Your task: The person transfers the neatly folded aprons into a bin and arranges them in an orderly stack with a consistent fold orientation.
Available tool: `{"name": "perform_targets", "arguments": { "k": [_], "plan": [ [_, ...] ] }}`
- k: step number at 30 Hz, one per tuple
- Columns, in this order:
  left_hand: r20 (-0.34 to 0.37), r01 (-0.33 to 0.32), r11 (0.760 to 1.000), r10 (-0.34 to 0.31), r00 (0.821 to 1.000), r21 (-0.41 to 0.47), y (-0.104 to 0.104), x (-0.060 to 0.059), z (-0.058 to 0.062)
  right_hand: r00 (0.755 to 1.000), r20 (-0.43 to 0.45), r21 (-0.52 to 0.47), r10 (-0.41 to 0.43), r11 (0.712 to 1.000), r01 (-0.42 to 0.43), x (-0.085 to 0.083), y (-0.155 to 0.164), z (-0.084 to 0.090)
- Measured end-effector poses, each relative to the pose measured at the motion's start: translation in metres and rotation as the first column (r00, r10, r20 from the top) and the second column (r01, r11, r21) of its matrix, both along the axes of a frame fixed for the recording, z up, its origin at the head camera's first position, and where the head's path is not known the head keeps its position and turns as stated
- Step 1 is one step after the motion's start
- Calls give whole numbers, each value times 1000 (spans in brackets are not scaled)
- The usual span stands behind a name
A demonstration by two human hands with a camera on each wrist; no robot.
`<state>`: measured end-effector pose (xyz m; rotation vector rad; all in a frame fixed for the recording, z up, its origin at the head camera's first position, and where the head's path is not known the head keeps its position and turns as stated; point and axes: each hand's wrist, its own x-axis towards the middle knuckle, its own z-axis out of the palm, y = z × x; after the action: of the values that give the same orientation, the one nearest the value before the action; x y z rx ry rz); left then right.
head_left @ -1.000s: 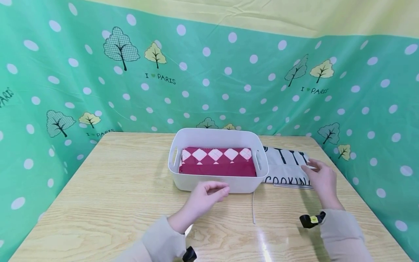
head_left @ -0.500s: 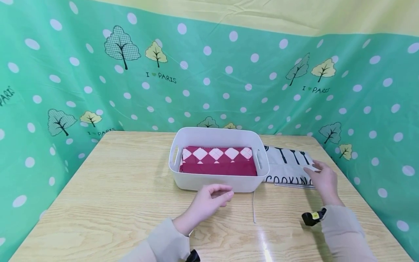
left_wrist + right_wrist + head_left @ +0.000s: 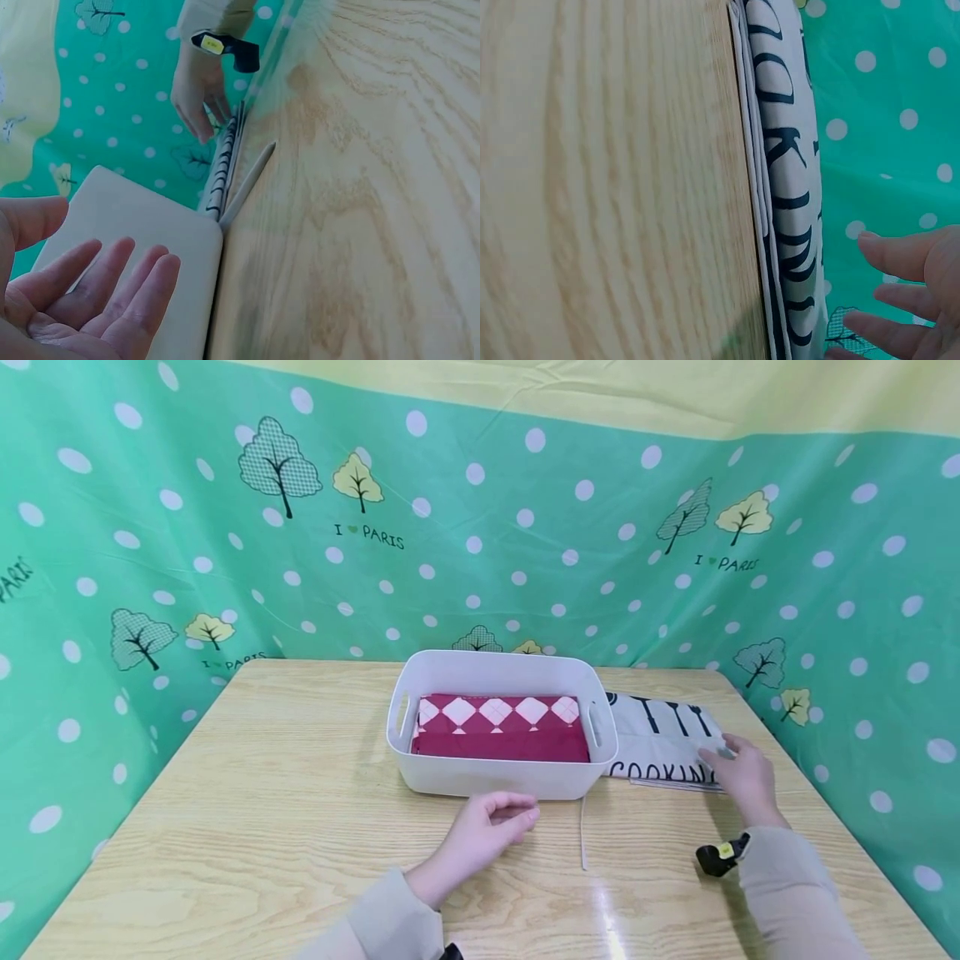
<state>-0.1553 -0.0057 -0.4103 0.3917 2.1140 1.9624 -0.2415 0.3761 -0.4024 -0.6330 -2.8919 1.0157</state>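
A white plastic basket (image 3: 491, 779) stands on the table with a folded maroon cloth (image 3: 498, 746) inside, patterned with pale diamonds. Against its right side lies a folded white cloth (image 3: 652, 747), printed with black utensils and the letters COOKING; its left end is hidden by the basket. My right hand (image 3: 744, 777) is over that cloth's right end, fingers loosely bent. In the right wrist view, a gap shows between these fingers (image 3: 900, 255) and the cloth. My left hand (image 3: 483, 835) hovers before the basket's front wall, palm bare and fingers relaxed in the left wrist view.
A thin white strap (image 3: 583, 835) runs across the wooden table (image 3: 262, 793) from near the basket's front right corner. Behind and along both sides hangs a green dotted curtain (image 3: 450, 568) printed with trees. Each wrist wears a black camera (image 3: 720, 856).
My left hand has drifted slightly right and toward me. The right hand has shifted a little right and down over the white cloth. Basket and cloths have stayed in place.
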Motion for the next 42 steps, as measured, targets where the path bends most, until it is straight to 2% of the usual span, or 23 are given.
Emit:
{"name": "perform_targets", "arguments": {
  "k": [7,11,22,29,37,42],
  "plan": [
    [18,-3,1000,4,1000,-22,4,2,-5,1000,11,58,-16,998,15,-6,10,-4],
    [24,-6,1000,6,1000,-23,5,4,-7,1000,16,44,-23,999,22,-8,13,-7],
    [54,-2,999,0,999,45,7,6,-13,994,66,-8,-91,996,92,-11,19,-21],
    [94,-6,998,-1,996,70,9,7,-18,989,99,-39,-106,993,111,-15,26,-27],
    [128,-20,996,9,992,85,13,8,-20,992,110,-72,-58,995,66,-16,33,-25],
    [124,-18,996,7,992,90,15,8,-21,993,114,-118,-43,991,57,-11,36,-25]
  ]
}}
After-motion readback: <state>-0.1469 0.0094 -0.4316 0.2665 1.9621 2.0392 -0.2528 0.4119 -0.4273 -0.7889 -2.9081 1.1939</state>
